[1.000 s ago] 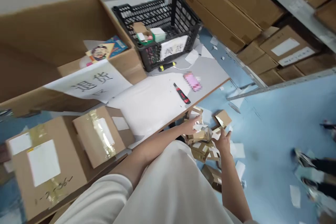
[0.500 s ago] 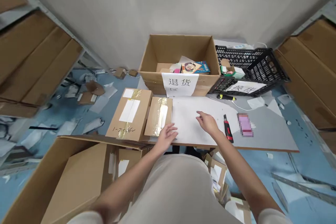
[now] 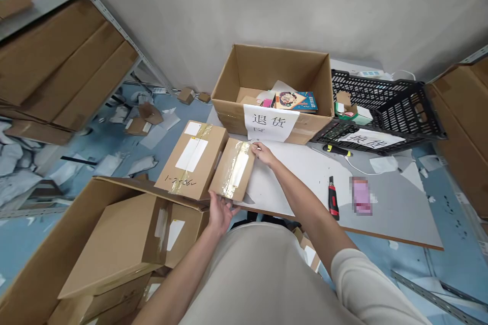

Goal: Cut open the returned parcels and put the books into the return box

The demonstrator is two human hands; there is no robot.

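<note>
A small taped cardboard box [image 3: 227,166] with a white label sits at the left of the white table. My right hand [image 3: 264,154] grips its far right corner, fingers curled over the edge. At its near edge is my left hand [image 3: 221,213], thumb against the near left corner and fingers below the edge, partly hidden. The box looks slightly lifted at its near side. Left of it lies a larger taped cardboard box [image 3: 192,160] with handwriting on it. A red and black box cutter [image 3: 333,199] rests on the table, right of my right forearm.
An open carton [image 3: 229,106] with books and a paper sign stands at the back, beside a black plastic crate [image 3: 404,111]. A yellow and black tool [image 3: 337,150] and a blurred pink item [image 3: 361,195] lie on the table. At lower left, a big carton [image 3: 95,233] holds boxes.
My right hand has moved left from over the bare tabletop onto the small box's far corner. My left hand has come down to its near edge. The view has shifted.
</note>
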